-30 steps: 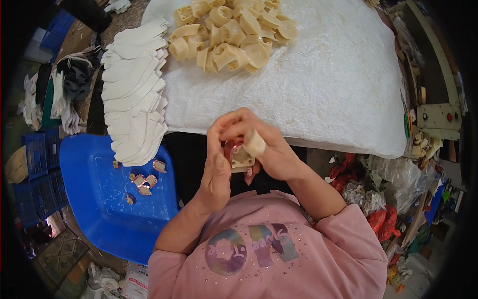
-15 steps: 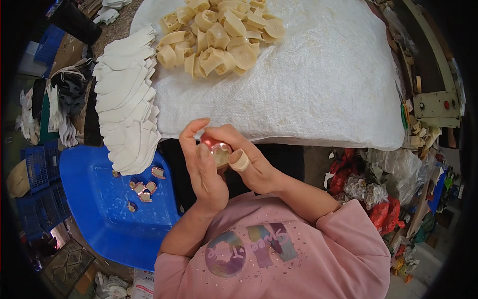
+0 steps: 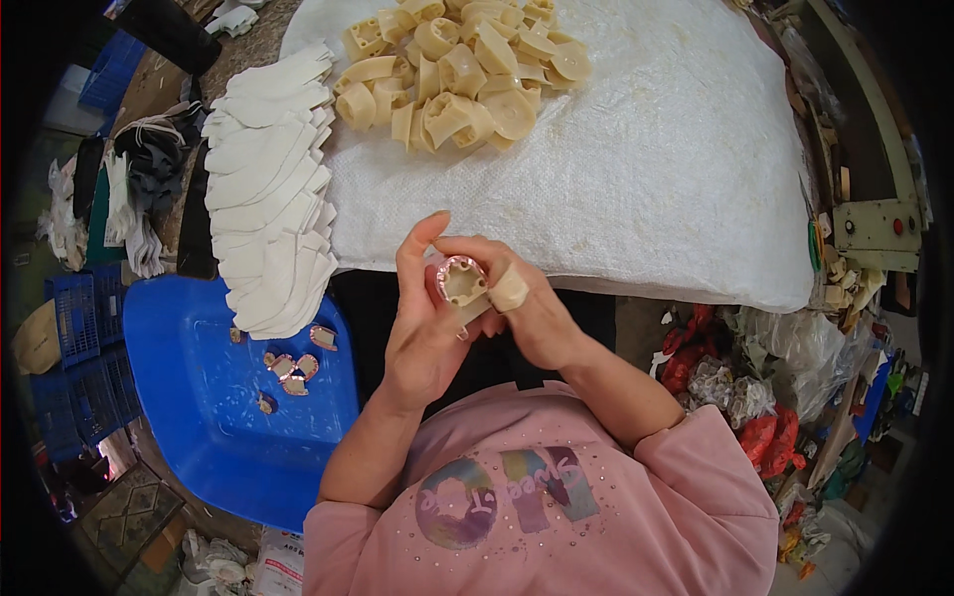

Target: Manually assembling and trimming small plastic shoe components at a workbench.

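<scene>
Between my two hands is a beige plastic shoe heel (image 3: 463,282) with a shiny pink covering round its rim. Its hollow end, with small holes, faces up. My left hand (image 3: 421,343) is curled round the heel's left side, index finger raised. From the right, my right hand (image 3: 545,323) grips it, a beige wrap (image 3: 509,287) round its thumb. Some of the right fingers are hidden behind the heel. Ahead, beige heels (image 3: 457,79) lie heaped on a white woven sack (image 3: 676,189). Several pink-rimmed heels (image 3: 290,373) rest in a blue plastic tub (image 3: 199,407) to my left.
A long overlapping row of white cut pieces (image 3: 266,189) runs along the sack's left edge, ending over the tub. Blue crates (image 3: 94,338) stand far left. On the right are plastic bags and scraps (image 3: 735,382) and a machine's control box (image 3: 876,230) with a red button.
The heel has been turned in my hands, so its hollow end now shows fully. Both hands have risen slightly toward the sack. The whole view has shifted a little.
</scene>
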A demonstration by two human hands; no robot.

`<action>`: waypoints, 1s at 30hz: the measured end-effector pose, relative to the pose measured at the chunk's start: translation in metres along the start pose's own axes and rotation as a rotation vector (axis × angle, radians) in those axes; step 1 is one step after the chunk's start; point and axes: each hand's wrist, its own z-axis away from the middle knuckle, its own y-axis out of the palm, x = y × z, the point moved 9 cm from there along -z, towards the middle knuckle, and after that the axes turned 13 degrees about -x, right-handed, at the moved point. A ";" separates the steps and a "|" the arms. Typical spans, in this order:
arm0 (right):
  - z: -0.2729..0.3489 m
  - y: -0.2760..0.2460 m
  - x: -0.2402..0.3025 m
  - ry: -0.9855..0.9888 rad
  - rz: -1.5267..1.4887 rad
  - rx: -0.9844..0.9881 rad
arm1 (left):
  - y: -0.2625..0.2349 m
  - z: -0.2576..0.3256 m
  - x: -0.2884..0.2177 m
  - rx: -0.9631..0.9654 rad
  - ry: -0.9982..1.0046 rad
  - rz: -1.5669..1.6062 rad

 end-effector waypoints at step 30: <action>-0.009 -0.011 0.033 -0.373 0.342 -0.092 | -0.011 -0.002 -0.032 -0.069 0.382 -0.808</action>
